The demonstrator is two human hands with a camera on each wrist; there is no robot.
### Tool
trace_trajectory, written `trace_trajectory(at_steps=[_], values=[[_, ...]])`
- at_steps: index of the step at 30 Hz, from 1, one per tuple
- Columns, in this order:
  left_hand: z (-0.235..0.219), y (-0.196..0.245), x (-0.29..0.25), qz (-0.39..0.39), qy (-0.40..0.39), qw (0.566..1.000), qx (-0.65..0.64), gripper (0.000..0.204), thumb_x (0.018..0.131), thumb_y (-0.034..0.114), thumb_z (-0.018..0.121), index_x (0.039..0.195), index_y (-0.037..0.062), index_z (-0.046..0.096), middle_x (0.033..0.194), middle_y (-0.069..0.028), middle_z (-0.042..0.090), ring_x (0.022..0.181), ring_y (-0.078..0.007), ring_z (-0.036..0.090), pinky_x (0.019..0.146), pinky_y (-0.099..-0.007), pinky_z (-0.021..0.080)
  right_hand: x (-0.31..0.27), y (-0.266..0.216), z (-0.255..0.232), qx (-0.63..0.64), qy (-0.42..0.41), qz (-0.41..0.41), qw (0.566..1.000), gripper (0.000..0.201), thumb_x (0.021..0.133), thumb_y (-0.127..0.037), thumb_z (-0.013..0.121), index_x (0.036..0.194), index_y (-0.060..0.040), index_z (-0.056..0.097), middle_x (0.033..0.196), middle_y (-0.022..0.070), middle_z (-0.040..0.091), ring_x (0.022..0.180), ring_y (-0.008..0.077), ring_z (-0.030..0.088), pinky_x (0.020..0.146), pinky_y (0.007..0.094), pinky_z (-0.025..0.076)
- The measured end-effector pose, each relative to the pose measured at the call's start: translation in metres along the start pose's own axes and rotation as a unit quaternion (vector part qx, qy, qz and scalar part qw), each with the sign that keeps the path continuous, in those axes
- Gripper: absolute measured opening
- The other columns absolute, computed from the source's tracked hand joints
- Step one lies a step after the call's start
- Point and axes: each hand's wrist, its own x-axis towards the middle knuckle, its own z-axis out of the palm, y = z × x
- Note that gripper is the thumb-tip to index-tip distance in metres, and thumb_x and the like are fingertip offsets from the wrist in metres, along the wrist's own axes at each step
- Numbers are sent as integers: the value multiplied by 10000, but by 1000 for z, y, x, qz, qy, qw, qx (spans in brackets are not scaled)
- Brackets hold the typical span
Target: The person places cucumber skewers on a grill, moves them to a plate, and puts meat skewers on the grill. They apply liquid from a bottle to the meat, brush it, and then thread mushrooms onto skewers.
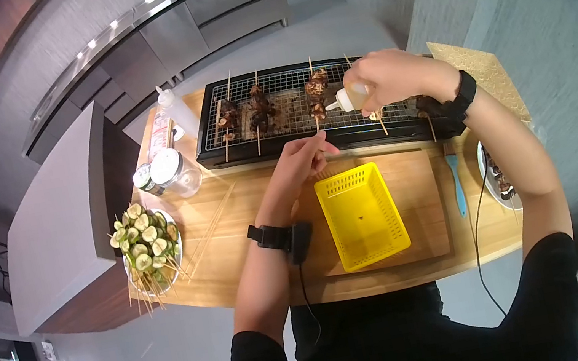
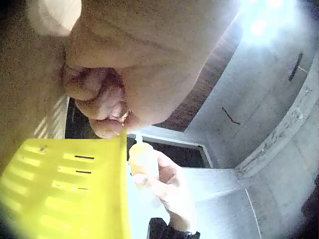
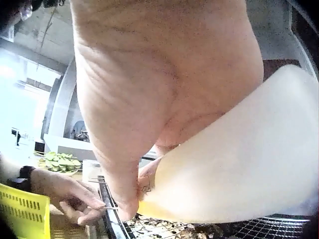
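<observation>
At the grill's front edge my left hand [image 1: 303, 162] pinches the end of a skewer whose browned meat [image 1: 316, 91] lies on the wire rack. My right hand [image 1: 398, 76] grips a squeeze bottle [image 1: 353, 98], tilted with its nozzle pointing left at that meat. The right wrist view has the bottle [image 3: 239, 154] large and close, with the left hand [image 3: 75, 196] on the skewer at lower left. In the left wrist view, curled fingers [image 2: 99, 99] are near the camera and the bottle [image 2: 143, 162] is beyond them.
Other meat skewers [image 1: 259, 108] lie on the grill [image 1: 283, 147]. A yellow basket [image 1: 363, 218] sits on a wooden board [image 1: 419, 196]. At left are a plate of vegetable skewers [image 1: 149, 244], jars [image 1: 175, 172] and a white bottle [image 1: 178, 111]; at right, a blue brush [image 1: 458, 185] and a plate [image 1: 491, 183].
</observation>
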Motion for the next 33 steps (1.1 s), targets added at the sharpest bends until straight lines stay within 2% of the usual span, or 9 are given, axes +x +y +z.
trace_trajectory(at_steps=[4, 10, 13, 16, 20, 23, 26, 30, 33], values=[[1, -3, -1, 5, 17, 1000, 1, 421, 1074, 334, 557, 879, 3, 731, 596, 55, 443, 556, -51, 395, 543, -232, 295, 18, 11, 2, -11, 15, 5, 1000, 382, 723, -248, 856, 1030, -52, 741, 913, 167, 741, 914, 375, 709, 786, 453, 550], [-3, -11, 5, 16, 17, 1000, 0, 428, 1073, 345, 563, 882, 2, 733, 606, 43, 487, 563, -49, 423, 548, -231, 308, 46, 35, 1, -67, 60, 62, 994, 423, 725, -289, 872, 1060, -63, 747, 942, 183, 746, 949, 375, 712, 829, 459, 565], [-7, -12, 4, 35, -2, 999, -26, 426, 1067, 344, 580, 864, 2, 731, 613, 45, 500, 562, -50, 433, 544, -230, 312, 42, 30, 0, -48, 41, 52, 997, 428, 730, -285, 876, 1064, -54, 743, 925, 180, 745, 917, 372, 710, 804, 448, 558], [-6, -11, 3, 25, 5, 999, -34, 417, 1059, 341, 600, 846, 7, 729, 622, 43, 523, 564, -47, 449, 542, -228, 318, 28, 16, -6, 52, -38, 9, 998, 428, 734, -273, 878, 1068, -44, 740, 908, 171, 744, 867, 355, 705, 767, 429, 545], [-5, -18, 9, 26, 8, 999, -22, 409, 1062, 333, 598, 831, 16, 716, 611, 54, 487, 572, -39, 419, 544, -221, 292, 24, 13, 1, 98, -98, -18, 990, 428, 739, -254, 874, 1075, -26, 738, 901, 164, 740, 834, 322, 697, 762, 405, 531], [-5, -21, 11, 38, 12, 999, -12, 414, 1055, 349, 607, 839, 21, 736, 614, 43, 531, 558, -39, 454, 529, -215, 313, 30, 20, -3, 101, -53, 7, 993, 460, 727, -298, 875, 1071, -22, 747, 929, 171, 757, 888, 341, 716, 789, 428, 542], [-10, -29, 17, 27, 10, 1000, -7, 408, 1057, 352, 604, 853, 27, 743, 611, 45, 525, 555, -35, 447, 521, -210, 301, 42, 37, -1, 41, 51, 25, 998, 450, 734, -295, 872, 1070, -21, 749, 957, 188, 757, 918, 351, 722, 806, 432, 550], [-10, -26, 13, 32, 9, 999, -20, 389, 1063, 312, 591, 854, 16, 732, 619, 42, 516, 563, -42, 438, 531, -220, 298, 44, 43, -4, 6, 61, 67, 996, 458, 755, -290, 865, 1098, -11, 744, 952, 199, 754, 927, 346, 726, 806, 432, 552], [-7, -24, 11, 46, 5, 998, -38, 377, 1067, 266, 580, 840, -2, 716, 626, 34, 509, 574, -55, 436, 545, -228, 297, 35, 43, 1, 93, 42, 50, 993, 473, 759, -288, 868, 1114, -5, 736, 936, 187, 755, 904, 324, 725, 797, 411, 548]])
